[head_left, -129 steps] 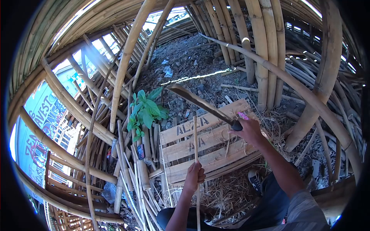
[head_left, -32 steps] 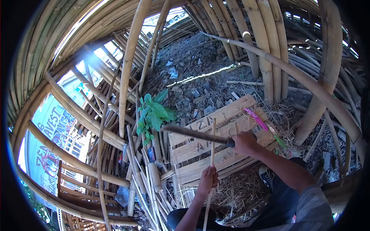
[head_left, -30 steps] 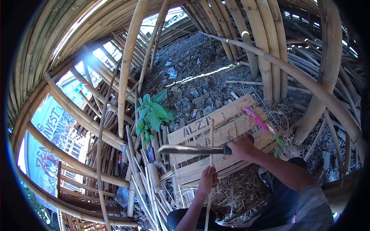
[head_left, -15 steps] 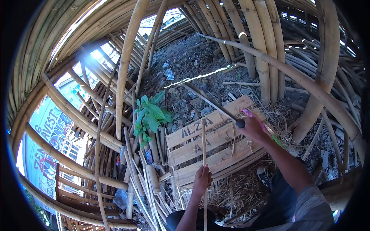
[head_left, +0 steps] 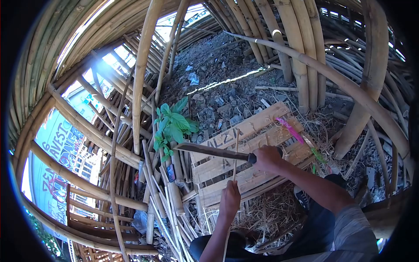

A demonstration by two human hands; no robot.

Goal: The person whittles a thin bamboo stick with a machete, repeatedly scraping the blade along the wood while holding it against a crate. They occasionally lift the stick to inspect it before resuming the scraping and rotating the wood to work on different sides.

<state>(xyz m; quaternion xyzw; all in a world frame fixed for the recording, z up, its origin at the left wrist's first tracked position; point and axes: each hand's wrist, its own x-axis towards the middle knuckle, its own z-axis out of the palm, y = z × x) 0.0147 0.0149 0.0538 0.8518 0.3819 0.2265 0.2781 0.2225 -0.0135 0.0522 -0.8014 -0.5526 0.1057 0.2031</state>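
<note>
My right hand [head_left: 267, 159] is closed around the black handle of a machete [head_left: 209, 151], whose long dark blade points left. The blade crosses a thin bamboo strip [head_left: 236, 166] and appears to touch it. My left hand [head_left: 230, 198] grips that strip lower down, holding it nearly upright, with its bottom end running down past my lap. Beneath both hands lies a slatted wooden crate [head_left: 257, 126] with black stencilled letters and pale shavings on its slats. A pink and green cord [head_left: 290, 129] rests at the crate's right side.
Split bamboo strips [head_left: 173, 222] lean at the lower left, beside a leafy green plant [head_left: 172, 126]. Thick bamboo poles [head_left: 301, 56] stand at the back right, and a long curved pole [head_left: 331, 78] arches across. Straw [head_left: 275, 218] and rubble [head_left: 218, 105] cover the ground.
My right hand has moved left and down, and the machete has swung from pointing up and away to lying across the strip. My left hand still holds the strip, which now tilts slightly right.
</note>
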